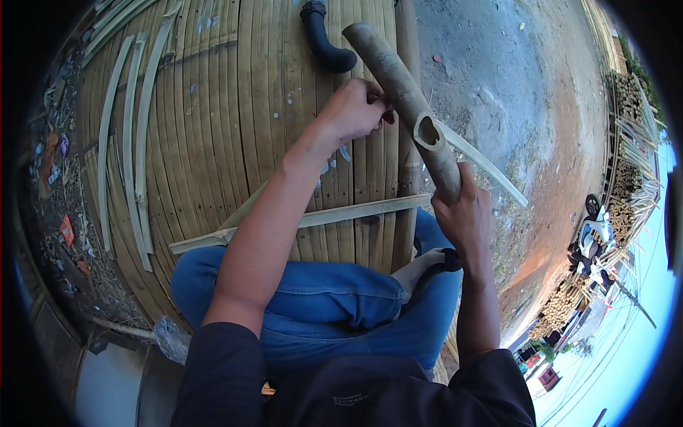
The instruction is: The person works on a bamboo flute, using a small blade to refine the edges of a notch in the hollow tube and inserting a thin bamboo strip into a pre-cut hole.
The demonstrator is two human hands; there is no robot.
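Bamboo tube: whereabouts exactly?

Out ahead of the folded legs, above the right edge of the slatted platform. Slants from upper left down to the right hand.

Held how on that side?

Wrapped around the lower end, with some fingers hidden from view.

And the left hand?

Just beside the tube's left side, fingers curled in together, tips close to the bamboo. Cannot tell whether touching it or pinching anything.

Any cut along the tube?

Yes, an oval opening, dark inside, nearer to the right hand than to the far end. Just right of it, a pale strip, slanting down over the dirt ground. Cannot tell whether joined to the tube or only behind it.

Near the far end?

A black bent pipe, to the left of the tube and apart from both hands.

And closer in?

One bamboo slat, lying crosswise ahead of the blue jeans, passing below the left forearm. Farther left, three long strips, roughly side by side on the platform.

Off to the right?

Motorbike and stacked poles, well apart from the work.
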